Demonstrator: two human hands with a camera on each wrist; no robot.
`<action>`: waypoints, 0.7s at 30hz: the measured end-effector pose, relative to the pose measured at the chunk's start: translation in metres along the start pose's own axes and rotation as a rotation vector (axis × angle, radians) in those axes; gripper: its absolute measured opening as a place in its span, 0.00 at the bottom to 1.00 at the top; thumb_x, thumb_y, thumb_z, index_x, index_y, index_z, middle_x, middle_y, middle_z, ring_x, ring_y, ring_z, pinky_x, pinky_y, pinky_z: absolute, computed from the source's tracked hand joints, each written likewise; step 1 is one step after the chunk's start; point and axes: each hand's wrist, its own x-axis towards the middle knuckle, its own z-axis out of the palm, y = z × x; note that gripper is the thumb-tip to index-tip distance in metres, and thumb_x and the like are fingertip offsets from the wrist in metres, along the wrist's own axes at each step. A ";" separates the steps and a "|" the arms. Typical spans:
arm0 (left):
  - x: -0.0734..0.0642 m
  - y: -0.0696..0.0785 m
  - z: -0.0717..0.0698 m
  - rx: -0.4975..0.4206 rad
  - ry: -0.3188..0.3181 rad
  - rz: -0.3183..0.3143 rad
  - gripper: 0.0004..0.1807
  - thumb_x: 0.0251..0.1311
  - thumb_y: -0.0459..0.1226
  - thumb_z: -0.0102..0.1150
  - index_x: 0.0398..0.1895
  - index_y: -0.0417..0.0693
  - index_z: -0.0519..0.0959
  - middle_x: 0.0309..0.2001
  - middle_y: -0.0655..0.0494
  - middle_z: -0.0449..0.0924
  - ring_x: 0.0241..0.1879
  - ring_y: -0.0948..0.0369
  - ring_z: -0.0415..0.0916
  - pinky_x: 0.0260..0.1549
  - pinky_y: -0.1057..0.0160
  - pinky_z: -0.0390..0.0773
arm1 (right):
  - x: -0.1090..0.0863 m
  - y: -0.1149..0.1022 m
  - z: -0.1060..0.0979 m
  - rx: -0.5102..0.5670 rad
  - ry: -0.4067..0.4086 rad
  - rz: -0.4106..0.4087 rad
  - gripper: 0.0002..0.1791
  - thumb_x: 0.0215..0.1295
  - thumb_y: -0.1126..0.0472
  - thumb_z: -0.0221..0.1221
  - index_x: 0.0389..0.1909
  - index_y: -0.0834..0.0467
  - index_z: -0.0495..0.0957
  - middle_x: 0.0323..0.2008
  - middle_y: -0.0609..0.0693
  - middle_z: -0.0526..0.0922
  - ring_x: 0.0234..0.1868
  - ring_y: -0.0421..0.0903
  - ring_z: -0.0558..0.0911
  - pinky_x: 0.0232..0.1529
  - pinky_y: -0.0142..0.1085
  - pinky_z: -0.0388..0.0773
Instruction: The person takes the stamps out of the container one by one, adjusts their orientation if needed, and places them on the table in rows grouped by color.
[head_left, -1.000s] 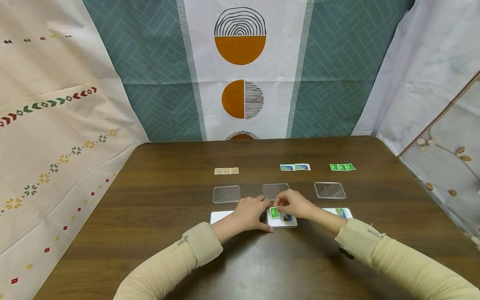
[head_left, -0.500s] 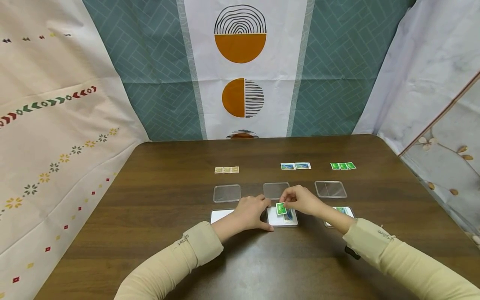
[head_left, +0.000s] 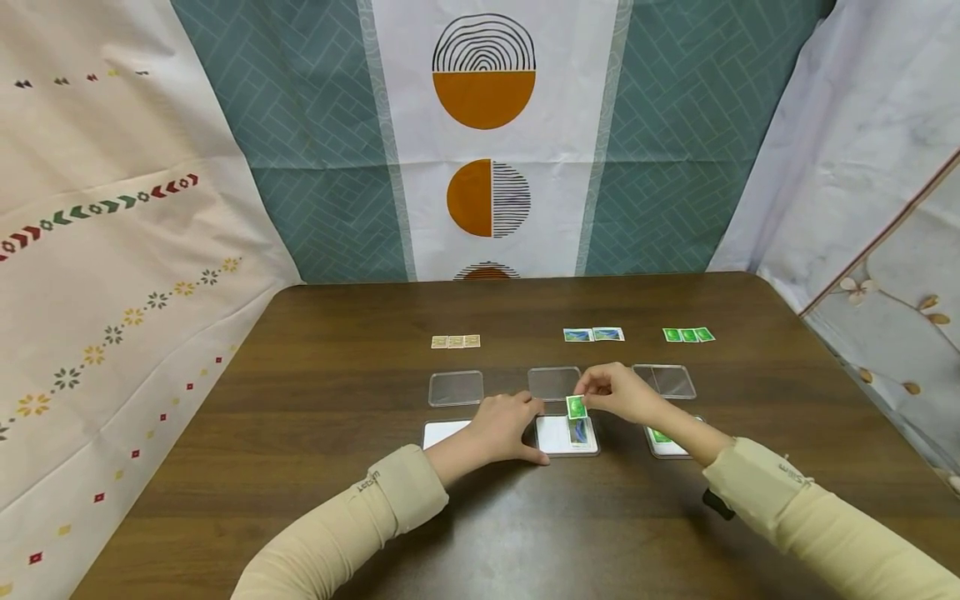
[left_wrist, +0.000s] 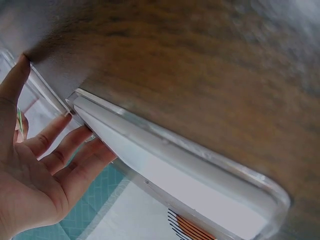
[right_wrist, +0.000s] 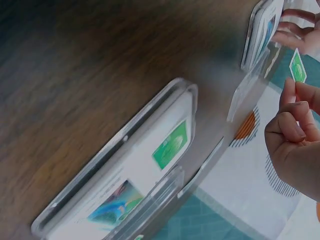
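My right hand (head_left: 618, 392) pinches a small green stamp (head_left: 576, 407) with a white border between thumb and finger. It is over the far edge of the middle case (head_left: 553, 435), a shallow clear box with a white insert. A blue picture stamp (head_left: 578, 432) lies on the right half of that insert. At the case's left end rests my left hand (head_left: 501, 429), thumb by the near corner and fingers by the far one. In the left wrist view its fingers (left_wrist: 57, 152) are spread, between the middle case and the left case (left_wrist: 185, 165), which has a plain white insert.
To the right stands another case (right_wrist: 145, 170) bearing a green stamp (right_wrist: 171, 145) and a blue-green picture stamp (right_wrist: 117, 205). Behind the cases lie clear lids (head_left: 456, 388). Farther back are brown stamps (head_left: 456, 342), blue picture stamps (head_left: 592, 334) and green stamps (head_left: 688, 335).
My right hand has moved right and away from me with the green stamp, from the middle case's left half to its far right edge. The left hand has stayed in place.
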 end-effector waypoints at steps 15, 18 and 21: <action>-0.001 0.002 -0.001 0.012 0.001 -0.004 0.37 0.40 0.64 0.66 0.51 0.53 0.76 0.44 0.58 0.79 0.36 0.57 0.79 0.33 0.60 0.76 | -0.004 0.022 -0.026 -0.031 0.094 0.031 0.04 0.56 0.72 0.61 0.33 0.66 0.80 0.26 0.52 0.80 0.26 0.33 0.72 0.27 0.28 0.69; -0.001 0.002 0.000 0.017 0.007 -0.006 0.37 0.40 0.64 0.66 0.50 0.54 0.76 0.45 0.58 0.79 0.37 0.57 0.79 0.33 0.60 0.77 | -0.004 0.026 -0.030 -0.048 0.110 0.035 0.04 0.56 0.72 0.60 0.33 0.65 0.80 0.26 0.52 0.80 0.25 0.33 0.72 0.27 0.28 0.69; -0.001 0.002 0.001 0.022 0.010 -0.005 0.37 0.40 0.65 0.66 0.50 0.53 0.76 0.45 0.58 0.79 0.37 0.57 0.80 0.33 0.60 0.77 | -0.005 0.029 -0.036 -0.053 0.130 0.037 0.03 0.56 0.72 0.60 0.33 0.66 0.79 0.26 0.52 0.80 0.25 0.33 0.71 0.26 0.28 0.69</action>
